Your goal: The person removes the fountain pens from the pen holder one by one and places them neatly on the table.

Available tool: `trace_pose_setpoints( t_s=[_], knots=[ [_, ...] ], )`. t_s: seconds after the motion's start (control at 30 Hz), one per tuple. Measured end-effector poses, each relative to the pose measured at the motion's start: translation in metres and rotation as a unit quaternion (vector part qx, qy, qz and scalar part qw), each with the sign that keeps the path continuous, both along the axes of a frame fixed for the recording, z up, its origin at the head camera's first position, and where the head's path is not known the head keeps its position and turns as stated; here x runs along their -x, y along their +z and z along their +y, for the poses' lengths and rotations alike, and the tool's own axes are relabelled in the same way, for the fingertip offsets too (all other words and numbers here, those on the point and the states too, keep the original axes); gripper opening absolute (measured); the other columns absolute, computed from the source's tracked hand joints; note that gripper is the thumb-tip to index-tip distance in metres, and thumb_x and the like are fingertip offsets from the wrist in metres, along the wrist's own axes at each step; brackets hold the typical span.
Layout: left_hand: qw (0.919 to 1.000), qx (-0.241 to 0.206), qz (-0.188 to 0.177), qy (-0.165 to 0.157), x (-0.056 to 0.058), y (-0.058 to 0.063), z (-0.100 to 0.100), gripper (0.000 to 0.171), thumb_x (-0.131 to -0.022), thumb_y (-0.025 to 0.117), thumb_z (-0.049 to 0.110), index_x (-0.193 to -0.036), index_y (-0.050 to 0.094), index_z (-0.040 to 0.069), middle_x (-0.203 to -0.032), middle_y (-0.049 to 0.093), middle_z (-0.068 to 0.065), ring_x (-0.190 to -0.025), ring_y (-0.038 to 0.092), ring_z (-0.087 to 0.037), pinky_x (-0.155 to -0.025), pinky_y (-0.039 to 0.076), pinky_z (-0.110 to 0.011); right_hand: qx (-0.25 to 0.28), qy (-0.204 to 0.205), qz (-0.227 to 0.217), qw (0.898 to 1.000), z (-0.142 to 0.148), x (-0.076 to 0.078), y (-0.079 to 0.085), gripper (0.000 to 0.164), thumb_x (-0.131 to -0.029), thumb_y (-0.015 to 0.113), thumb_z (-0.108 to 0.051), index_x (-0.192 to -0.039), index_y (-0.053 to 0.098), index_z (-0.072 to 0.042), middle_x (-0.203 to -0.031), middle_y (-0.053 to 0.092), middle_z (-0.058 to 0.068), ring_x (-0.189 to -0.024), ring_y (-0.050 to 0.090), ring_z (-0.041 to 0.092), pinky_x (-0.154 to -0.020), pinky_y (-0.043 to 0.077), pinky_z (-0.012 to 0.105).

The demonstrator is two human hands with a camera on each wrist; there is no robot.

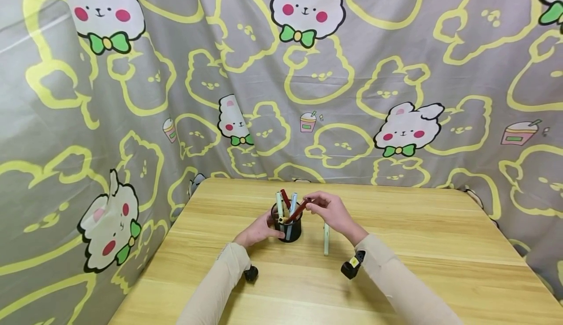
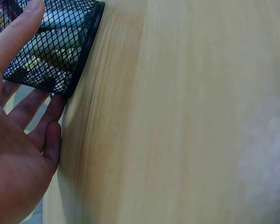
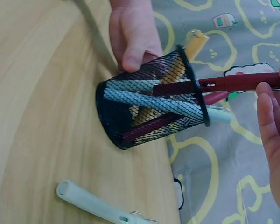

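Observation:
My left hand [image 1: 256, 230] holds a black mesh pen holder [image 1: 293, 233] from its left side, thumb on the near wall and the other fingers behind it. With my right hand [image 1: 333, 213] I pinch the upper end of a dark red pen [image 3: 240, 82]. Its lower end is inside the holder, seen through the mesh in the right wrist view. Also standing in the holder are a second red pen [image 1: 285, 198], a yellow pen [image 3: 196, 45] and pale blue and green pens. A pale green pen [image 1: 326, 241] lies on the table below my right hand.
The wooden table [image 1: 396, 266] reaches to a grey curtain [image 1: 343, 85] printed with cartoon animals, which hangs behind it and along the left side. Each sleeve bears a small black wrist camera, the right one [image 1: 351, 268] above the tabletop.

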State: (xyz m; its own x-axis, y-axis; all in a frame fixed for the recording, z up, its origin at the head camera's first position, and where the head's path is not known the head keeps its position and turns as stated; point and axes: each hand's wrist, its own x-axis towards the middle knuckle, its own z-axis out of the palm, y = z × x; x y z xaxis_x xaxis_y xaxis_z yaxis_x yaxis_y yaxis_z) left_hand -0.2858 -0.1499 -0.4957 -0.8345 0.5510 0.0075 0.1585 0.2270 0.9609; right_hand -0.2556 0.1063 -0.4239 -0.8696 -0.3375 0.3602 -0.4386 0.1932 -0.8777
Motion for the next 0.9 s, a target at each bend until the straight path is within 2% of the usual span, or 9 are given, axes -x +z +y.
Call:
trace_pose_setpoints(
  t_s=[0.1,0.23,0.4,0.53,0.67,0.9],
  knots=[
    [0.9999,0.002,0.0,0.011,0.005,-0.009,-0.001,0.079,-0.075,0.076,-0.003,-0.143,0.036,0.003,-0.135,0.048,-0.017,-0.122,0.046,-0.031,-0.103,0.03,-0.048,0.016,0.001,0.008,1.0,0.003,-0.004,0.01,0.024,-0.091,0.063,-0.005,-0.112,0.064,0.005,-0.094,0.066,0.022,-0.077,0.062,0.026,-0.065,0.05,0.027],
    [0.9997,0.012,0.004,0.02,0.01,-0.019,-0.001,0.081,-0.075,0.077,0.0,-0.144,0.035,0.006,-0.135,0.049,-0.014,-0.122,0.046,-0.029,-0.103,0.031,-0.047,0.026,-0.01,0.005,1.0,0.009,0.004,0.004,0.024,-0.09,0.064,-0.009,-0.112,0.065,0.002,-0.096,0.068,0.014,-0.076,0.062,0.016,-0.065,0.05,0.026],
    [0.9995,0.02,0.014,0.018,0.011,-0.02,-0.001,0.081,-0.076,0.077,0.004,-0.145,0.035,0.008,-0.135,0.051,-0.011,-0.122,0.047,-0.027,-0.103,0.032,-0.045,0.044,-0.027,-0.003,0.999,0.016,0.014,-0.002,0.027,-0.09,0.066,-0.019,-0.112,0.067,-0.003,-0.097,0.069,0.008,-0.078,0.062,0.014,-0.067,0.05,0.027],
    [0.9998,0.009,0.015,0.01,0.011,-0.02,-0.001,0.079,-0.076,0.077,0.002,-0.144,0.036,0.008,-0.134,0.051,-0.012,-0.122,0.047,-0.026,-0.102,0.032,-0.044,0.069,-0.035,0.005,0.997,0.023,0.017,0.001,0.028,-0.09,0.066,-0.017,-0.111,0.065,0.001,-0.097,0.068,0.009,-0.079,0.062,0.014,-0.069,0.051,0.027],
    [0.9997,0.012,0.016,0.011,0.011,-0.02,-0.001,0.08,-0.076,0.077,0.002,-0.144,0.036,0.009,-0.134,0.051,-0.011,-0.12,0.048,-0.025,-0.101,0.034,-0.042,0.099,-0.039,0.012,0.994,0.033,0.018,0.006,0.029,-0.091,0.064,-0.014,-0.112,0.062,0.006,-0.101,0.068,0.01,-0.084,0.062,0.015,-0.072,0.052,0.033],
    [0.9996,0.016,0.02,0.013,0.011,-0.023,-0.001,0.077,-0.076,0.077,0.002,-0.142,0.038,0.007,-0.132,0.052,-0.012,-0.119,0.049,-0.026,-0.101,0.034,-0.043,0.121,-0.037,0.013,0.992,0.054,0.023,0.005,0.022,-0.093,0.061,-0.014,-0.111,0.062,-0.001,-0.103,0.069,-0.003,-0.089,0.062,0.011,-0.075,0.051,0.035]
  ],
)
